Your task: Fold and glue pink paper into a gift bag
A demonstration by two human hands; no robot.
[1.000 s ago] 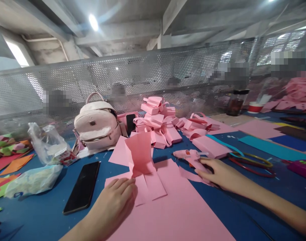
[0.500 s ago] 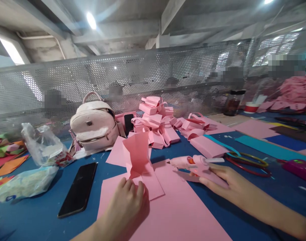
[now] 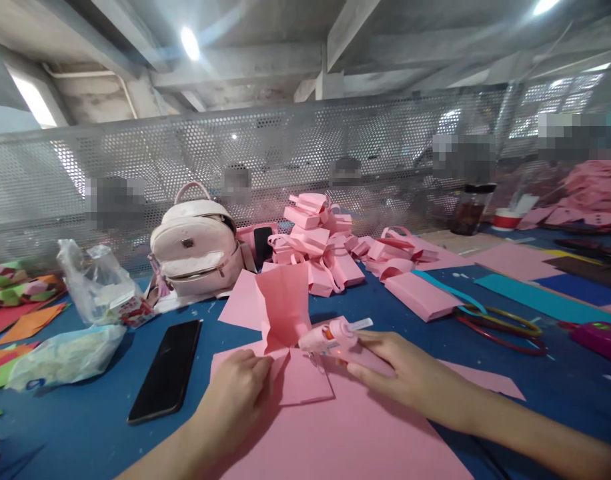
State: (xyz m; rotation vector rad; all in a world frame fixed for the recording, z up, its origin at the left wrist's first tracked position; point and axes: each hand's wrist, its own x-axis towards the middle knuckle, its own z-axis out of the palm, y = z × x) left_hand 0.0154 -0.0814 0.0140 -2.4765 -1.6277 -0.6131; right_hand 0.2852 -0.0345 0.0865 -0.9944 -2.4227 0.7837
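A pink glue gun [image 3: 335, 340] with a clear stick at its back is gripped in my right hand [image 3: 390, 373]. Its nozzle is close over the folded pink paper piece [image 3: 284, 303], near the fold where the upright part meets the flat flap. My left hand [image 3: 240, 393] is closed at the left edge of that piece, fingers curled over the paper; the fingertips are partly hidden. Beneath both lies a large pink sheet [image 3: 355, 440] on the blue table [image 3: 100, 440].
Behind are a pile of folded pink pieces [image 3: 318, 240], a white backpack [image 3: 195, 247] and a pink box shape [image 3: 423, 293]. A black phone [image 3: 168, 370] and plastic bag [image 3: 93, 280] lie left. Coloured rings [image 3: 503, 327] and a purple device [image 3: 600, 343] sit right.
My right hand has brought the glue gun left and down to the folded paper. My left hand has shifted slightly left on it. The view has moved a little.
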